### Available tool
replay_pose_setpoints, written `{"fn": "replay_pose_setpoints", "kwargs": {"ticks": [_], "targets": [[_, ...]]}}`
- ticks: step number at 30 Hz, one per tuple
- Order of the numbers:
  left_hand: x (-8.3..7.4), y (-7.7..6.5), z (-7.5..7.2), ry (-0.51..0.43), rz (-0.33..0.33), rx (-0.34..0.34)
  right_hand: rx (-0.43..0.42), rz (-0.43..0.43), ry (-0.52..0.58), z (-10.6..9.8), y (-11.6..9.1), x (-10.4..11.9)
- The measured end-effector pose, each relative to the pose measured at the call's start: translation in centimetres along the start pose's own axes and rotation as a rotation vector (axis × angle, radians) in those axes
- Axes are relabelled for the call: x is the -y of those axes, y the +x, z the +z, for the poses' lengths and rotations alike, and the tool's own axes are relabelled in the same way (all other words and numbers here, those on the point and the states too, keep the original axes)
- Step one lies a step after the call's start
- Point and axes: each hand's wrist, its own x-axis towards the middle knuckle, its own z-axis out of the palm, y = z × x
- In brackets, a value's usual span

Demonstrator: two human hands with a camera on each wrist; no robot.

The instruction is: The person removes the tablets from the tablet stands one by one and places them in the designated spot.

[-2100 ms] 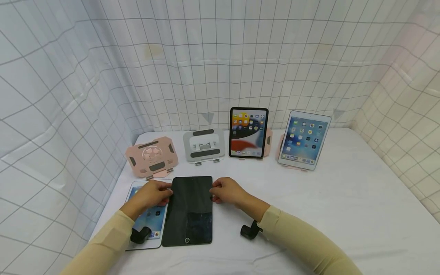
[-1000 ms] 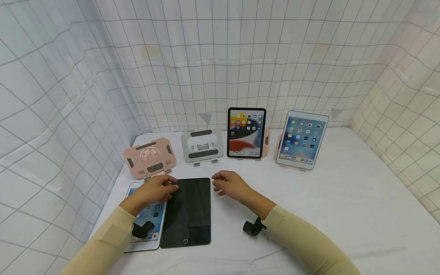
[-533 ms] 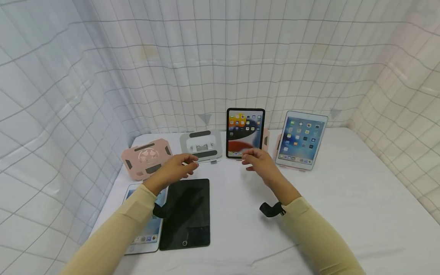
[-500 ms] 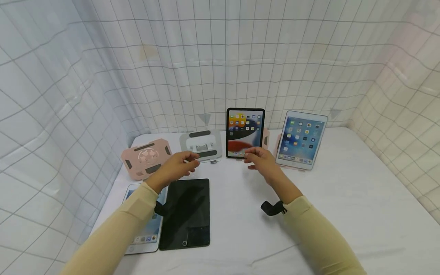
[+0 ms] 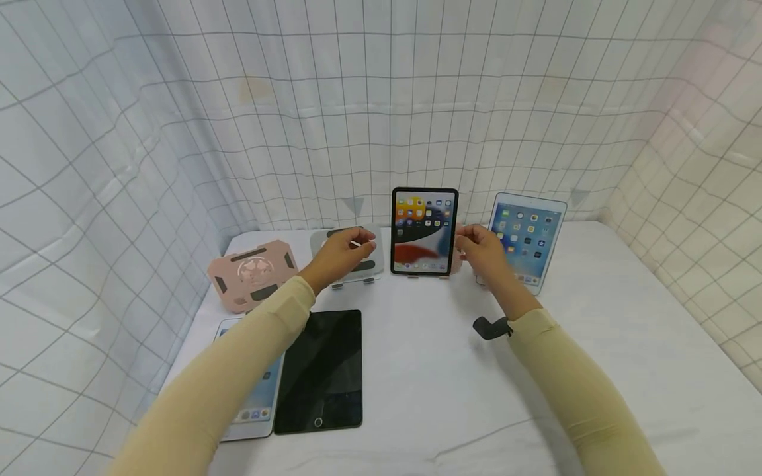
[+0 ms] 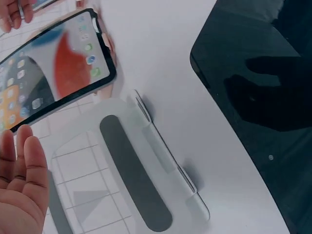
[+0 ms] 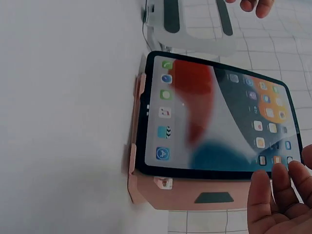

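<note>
Both hands have moved up from the flat dark tablet (image 5: 324, 380) and now flank the black-rimmed tablet (image 5: 424, 228), upper centre.
Head: left hand (image 5: 340, 256) over the grey stand (image 5: 364, 266); right hand (image 5: 485, 256) by the black-rimmed tablet's right edge, partly hiding the white tablet (image 5: 543, 228). Work seems shifted to the upright tablet. Left wrist: left fingers relaxed, nothing held, lower left; black-rimmed tablet upper left. Right wrist: same tablet centre, propped on a pink stand (image 7: 178, 196); right fingers loose, unclamped, lower right, overlapping its edge; contact can't tell.
</note>
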Motion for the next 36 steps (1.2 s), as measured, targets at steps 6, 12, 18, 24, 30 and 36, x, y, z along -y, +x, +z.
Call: {"fn": "replay_pose_setpoints", "kwargs": {"ticks": [6,12,18,24,30,36], "targets": [[-0.5,2.3,1.2,0.07,0.077,-0.056,-0.072,-0.03,-0.051,-1.0,1.6,0.3],[-1.5,4.0,2.2,0.06,0.119,-0.109,-0.115,-0.047,-0.011,-1.2,2.7,0.7],[-2.0,4.8,2.7,-0.023,0.058,-0.139,-0.16,-0.05,0.027,-1.0,3.7,0.9],[-2.3,5.8,3.3,-0.039,0.006,-0.219,-0.162,-0.033,0.027,-0.4,4.4,1.0],[-3.1,6.5,3.6,-0.054,-0.06,-0.259,-0.155,-0.038,0.003,-0.1,4.7,0.8],[-3.1,7.1,3.8,-0.11,-0.105,-0.239,-0.158,-0.049,-0.036,0.2,5.0,0.6]]}}
